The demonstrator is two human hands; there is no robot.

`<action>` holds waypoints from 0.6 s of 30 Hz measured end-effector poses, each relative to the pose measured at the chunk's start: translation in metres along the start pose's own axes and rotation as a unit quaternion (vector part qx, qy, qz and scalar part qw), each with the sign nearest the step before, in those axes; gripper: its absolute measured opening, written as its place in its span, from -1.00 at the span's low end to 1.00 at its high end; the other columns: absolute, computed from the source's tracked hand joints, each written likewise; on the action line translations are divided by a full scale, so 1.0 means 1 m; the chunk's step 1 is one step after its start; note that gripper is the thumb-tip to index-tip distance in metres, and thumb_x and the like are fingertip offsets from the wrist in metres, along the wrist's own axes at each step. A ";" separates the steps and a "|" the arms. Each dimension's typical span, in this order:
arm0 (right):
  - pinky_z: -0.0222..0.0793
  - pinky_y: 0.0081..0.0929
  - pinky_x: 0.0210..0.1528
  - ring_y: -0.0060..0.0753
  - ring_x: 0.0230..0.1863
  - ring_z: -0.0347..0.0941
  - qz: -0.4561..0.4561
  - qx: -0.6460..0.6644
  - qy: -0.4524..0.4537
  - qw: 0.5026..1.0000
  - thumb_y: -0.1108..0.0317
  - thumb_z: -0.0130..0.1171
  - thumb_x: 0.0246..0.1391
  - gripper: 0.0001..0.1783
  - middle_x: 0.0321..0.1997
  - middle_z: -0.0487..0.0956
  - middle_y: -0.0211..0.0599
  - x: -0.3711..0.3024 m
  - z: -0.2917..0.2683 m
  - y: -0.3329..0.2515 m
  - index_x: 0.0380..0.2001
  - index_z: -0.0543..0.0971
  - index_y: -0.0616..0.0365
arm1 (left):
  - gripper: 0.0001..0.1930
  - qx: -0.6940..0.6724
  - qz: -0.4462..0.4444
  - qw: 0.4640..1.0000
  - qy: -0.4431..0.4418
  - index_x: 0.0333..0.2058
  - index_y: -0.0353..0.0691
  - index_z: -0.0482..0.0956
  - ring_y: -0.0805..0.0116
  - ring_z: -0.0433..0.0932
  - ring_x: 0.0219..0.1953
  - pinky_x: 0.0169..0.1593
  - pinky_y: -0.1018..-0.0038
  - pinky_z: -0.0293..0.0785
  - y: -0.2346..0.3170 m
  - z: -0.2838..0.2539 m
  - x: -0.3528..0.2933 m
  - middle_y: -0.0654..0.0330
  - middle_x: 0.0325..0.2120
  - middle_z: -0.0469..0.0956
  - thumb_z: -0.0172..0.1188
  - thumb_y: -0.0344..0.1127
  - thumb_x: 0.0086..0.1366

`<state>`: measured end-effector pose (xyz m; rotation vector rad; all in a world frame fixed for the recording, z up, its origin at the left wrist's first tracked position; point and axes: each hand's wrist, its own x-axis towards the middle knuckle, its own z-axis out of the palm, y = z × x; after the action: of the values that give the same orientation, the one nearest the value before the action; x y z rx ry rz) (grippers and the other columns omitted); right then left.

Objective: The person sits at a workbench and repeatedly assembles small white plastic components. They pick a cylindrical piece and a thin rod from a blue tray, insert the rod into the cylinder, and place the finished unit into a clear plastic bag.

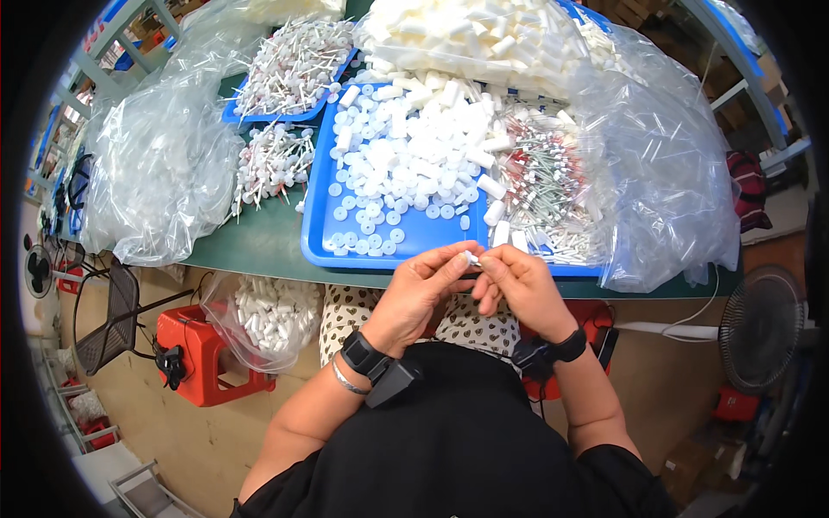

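My left hand (429, 281) and my right hand (521, 281) meet over the near edge of a large blue tray (432, 229). Both are closed, thumb against fingers, on a small white plastic piece (471, 258) between their fingertips. Most of that piece is covered, so its exact kind cannot be made out. Scattered in the tray lie translucent white discs with a centre hole (396, 235). White foam-like cylinders (491, 186) are heaped among them. Thin metal pins with red and white parts (544, 164) fill the tray's right side.
White-stemmed parts fill a smaller blue tray (294, 69), with a loose pile (275, 160) before it. Clear plastic bags (160, 173) flank the trays; another bag (475, 39) holds cream cylinders. Below the green table (250, 242) are a bag of white pieces (272, 311) and a red stool (194, 354).
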<state>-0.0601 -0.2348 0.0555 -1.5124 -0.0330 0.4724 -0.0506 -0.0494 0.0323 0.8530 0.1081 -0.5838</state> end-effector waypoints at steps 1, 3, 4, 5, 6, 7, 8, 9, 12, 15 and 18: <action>0.47 -0.65 -0.51 -0.61 -0.55 0.53 -0.021 -0.042 0.007 0.999 0.28 -0.08 0.36 -0.74 -0.48 0.57 -0.31 0.000 0.008 -0.002 -0.11 0.47 0.25 | -0.66 0.014 0.004 1.000 0.004 0.02 -0.37 0.51 0.46 0.53 -0.08 0.00 0.46 0.49 0.002 -0.003 0.000 0.16 -0.09 0.56 0.16 -0.28 0.35; 0.47 -0.53 -0.50 -0.44 -0.60 0.52 -0.055 -0.117 0.012 0.992 0.30 -0.03 0.33 -0.76 -0.47 0.59 -0.24 0.001 0.014 -0.008 -0.13 0.49 0.23 | -0.69 0.125 0.064 0.989 0.051 -0.03 -0.32 0.57 0.51 0.52 -0.15 -0.08 0.55 0.47 0.017 -0.008 -0.002 0.20 -0.14 0.58 0.20 -0.27 0.33; 0.47 -0.47 -0.48 -0.35 -0.57 0.53 -0.116 -0.243 0.069 0.961 0.31 0.00 0.29 -0.78 -0.46 0.59 -0.21 0.002 0.006 -0.008 -0.14 0.51 0.22 | -0.69 0.179 0.102 0.975 0.081 -0.03 -0.32 0.57 0.53 0.51 -0.17 -0.10 0.58 0.45 0.028 -0.012 -0.003 0.21 -0.15 0.59 0.20 -0.27 0.32; 0.46 -0.40 -0.46 -0.27 -0.55 0.54 -0.173 -0.363 0.124 0.907 0.33 0.04 0.26 -0.80 -0.44 0.60 -0.18 0.007 -0.008 -0.008 -0.16 0.52 0.21 | -0.69 0.191 0.154 0.962 0.121 -0.03 -0.32 0.57 0.55 0.50 -0.18 -0.11 0.59 0.45 0.042 -0.025 -0.001 0.22 -0.16 0.59 0.21 -0.28 0.32; 0.46 -0.34 -0.44 -0.18 -0.52 0.54 -0.226 -0.475 0.175 0.833 0.34 0.08 0.23 -0.82 -0.43 0.60 -0.15 0.010 -0.023 -0.008 -0.18 0.54 0.19 | -0.69 0.201 0.206 0.944 0.160 -0.03 -0.31 0.57 0.57 0.49 -0.19 -0.12 0.61 0.44 0.059 -0.043 0.002 0.23 -0.17 0.59 0.21 -0.28 0.32; 0.44 -0.28 -0.41 -0.11 -0.47 0.53 -0.251 -0.511 0.224 0.791 0.36 0.12 0.17 -0.84 -0.44 0.58 -0.14 0.013 -0.038 -0.008 -0.22 0.56 0.17 | -0.67 0.224 0.255 0.918 0.205 0.00 -0.32 0.55 0.53 0.50 -0.17 -0.09 0.57 0.44 0.082 -0.056 0.003 0.22 -0.15 0.58 0.21 -0.29 0.31; 0.43 -0.22 -0.37 -0.04 -0.42 0.52 -0.276 -0.545 0.269 0.745 0.38 0.16 0.10 -0.86 -0.44 0.57 -0.14 0.015 -0.052 -0.010 -0.27 0.58 0.15 | -0.65 0.246 0.304 0.886 0.249 0.02 -0.32 0.54 0.48 0.50 -0.14 -0.06 0.54 0.44 0.105 -0.069 0.003 0.21 -0.14 0.58 0.22 -0.29 0.31; 0.43 -0.22 -0.35 -0.08 -0.38 0.51 -0.234 -0.586 0.262 0.730 0.39 0.20 0.05 -0.88 -0.43 0.54 -0.17 0.015 -0.060 -0.013 -0.32 0.58 0.16 | -0.63 0.303 0.369 0.825 0.303 0.02 -0.33 0.53 0.39 0.51 -0.11 -0.03 0.49 0.43 0.122 -0.093 0.010 0.16 -0.12 0.57 0.24 -0.30 0.29; 0.43 -0.21 -0.34 -0.07 -0.37 0.51 -0.240 -0.610 0.245 0.715 0.39 0.21 0.02 -0.88 -0.40 0.52 -0.17 0.025 -0.073 -0.007 -0.35 0.57 0.16 | -0.61 0.538 0.482 0.574 0.385 0.01 -0.34 0.51 0.19 0.52 -0.05 0.05 0.40 0.41 0.139 -0.113 0.021 0.06 -0.09 0.56 0.27 -0.31 0.24; 0.43 -0.17 -0.33 -0.06 -0.34 0.51 -0.230 -0.640 0.224 0.698 0.41 0.20 0.01 -0.91 -0.36 0.53 -0.16 0.039 -0.074 -0.003 -0.39 0.56 0.17 | -0.63 0.576 0.401 0.652 0.287 -0.05 -0.31 0.54 0.16 0.53 -0.06 0.04 0.40 0.42 0.118 -0.082 0.022 0.03 -0.13 0.57 0.30 -0.33 0.18; 0.41 -0.19 -0.31 -0.01 -0.37 0.50 -0.211 -0.639 0.226 0.704 0.42 0.23 -0.02 -0.89 -0.42 0.51 -0.17 0.050 -0.077 0.009 -0.40 0.55 0.19 | -0.70 0.627 0.303 0.708 0.113 -0.15 -0.23 0.59 0.12 0.53 -0.19 -0.09 0.33 0.46 0.068 -0.061 0.032 0.09 -0.24 0.58 0.33 -0.36 0.12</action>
<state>0.0066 -0.2921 0.0280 -2.8592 -0.3853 -0.4761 0.0204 0.0167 0.0281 2.1880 -0.4075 0.1974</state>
